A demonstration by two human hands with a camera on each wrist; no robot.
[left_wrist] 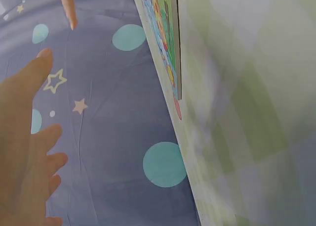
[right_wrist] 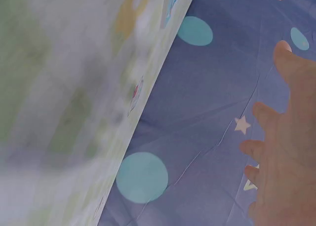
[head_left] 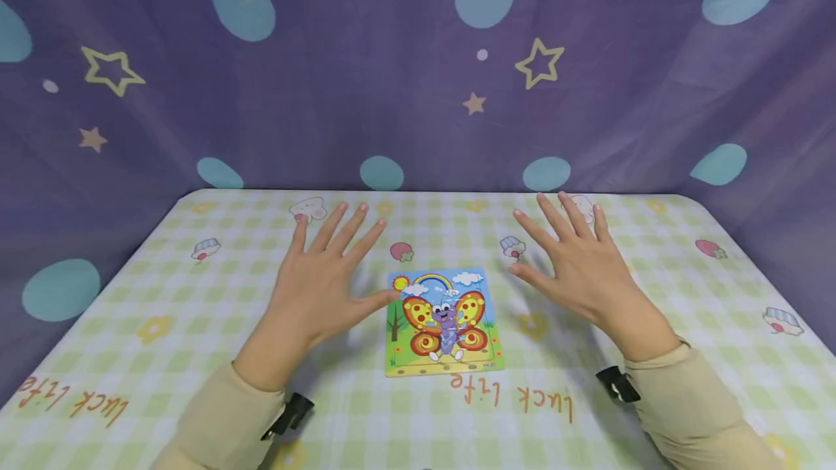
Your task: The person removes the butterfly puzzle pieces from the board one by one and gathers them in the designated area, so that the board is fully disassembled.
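A square butterfly picture puzzle lies flat on the table between the two hands. It shows a rainbow, a sun and clouds above the butterfly. To its left, my left hand is spread with straight fingers, palm down above the cloth. The left thumb overlaps the puzzle's left edge in the head view; in the left wrist view that hand is apart from the board. My right hand is likewise spread out, to the right of the puzzle, holding nothing.
A green-and-white checked tablecloth printed with cupcakes, strawberries and flowers covers the table. Behind its far edge hangs a purple curtain with stars and teal ovals. Each sleeve has a black clip near the wrist.
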